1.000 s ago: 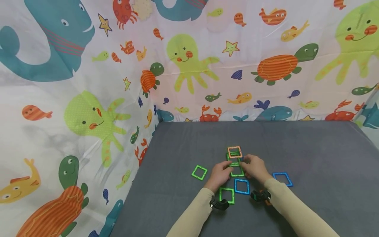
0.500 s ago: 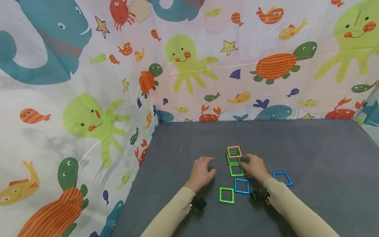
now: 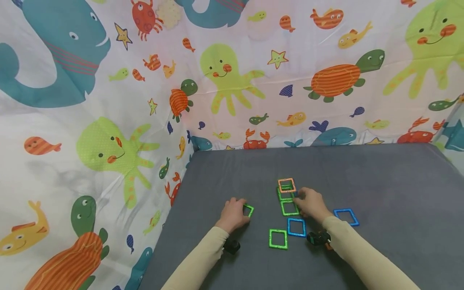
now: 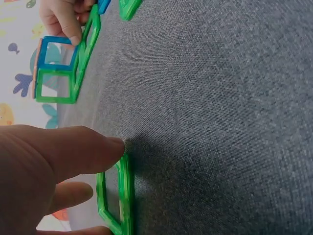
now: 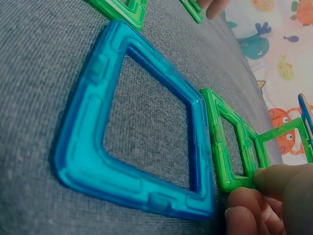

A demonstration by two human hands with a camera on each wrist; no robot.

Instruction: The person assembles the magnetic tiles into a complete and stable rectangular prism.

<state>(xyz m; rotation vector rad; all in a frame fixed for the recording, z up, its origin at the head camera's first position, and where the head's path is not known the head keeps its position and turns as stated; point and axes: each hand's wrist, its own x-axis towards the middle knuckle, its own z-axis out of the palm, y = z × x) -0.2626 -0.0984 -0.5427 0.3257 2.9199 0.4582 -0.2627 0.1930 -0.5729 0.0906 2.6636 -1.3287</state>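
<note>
Left hand brought to loose green tile, left of tile structure | tile now gripped by curled fingers | structure's right edge pinched by right hand | judged: another piece secured, structure steadied

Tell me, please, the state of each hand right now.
Left hand: closed, pinching a separate green square.
Right hand: closed, holding the joined green squares at their side.

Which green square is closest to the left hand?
The green square farthest left, apart from the rest and partly covered by the left hand. The other green squares are all farther right.
</note>
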